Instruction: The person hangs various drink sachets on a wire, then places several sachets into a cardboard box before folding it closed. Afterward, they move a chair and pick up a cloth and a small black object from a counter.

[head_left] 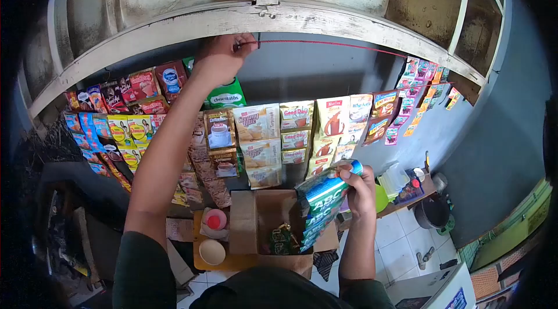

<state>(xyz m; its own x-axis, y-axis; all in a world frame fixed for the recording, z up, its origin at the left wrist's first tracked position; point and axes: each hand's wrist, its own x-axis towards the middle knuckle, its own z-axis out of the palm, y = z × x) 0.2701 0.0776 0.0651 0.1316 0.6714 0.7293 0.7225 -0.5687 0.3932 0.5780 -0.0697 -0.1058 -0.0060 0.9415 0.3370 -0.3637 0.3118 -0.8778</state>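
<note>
Blue-green "ABC" sachet strip [323,203] hanging folded from the clenching right hand [358,190] above the open cardboard box [273,225], left hand [222,57] pinching the red string [337,45] under the white beam [325,25], "Good Day" sachets [296,130] dangling behind.

Open cardboard box [273,216] below, green packets [283,239] inside. Pink-lidded jar [215,219] and small bowl [212,251] just beside it. Black pot [433,211] at right on tiled floor [401,245].

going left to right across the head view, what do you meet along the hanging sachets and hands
yellow sachet strips → left hand pinching the red string → cream sachets → Good Day sachets → right hand holding the green ABC sachet strip → pink sachets
</note>
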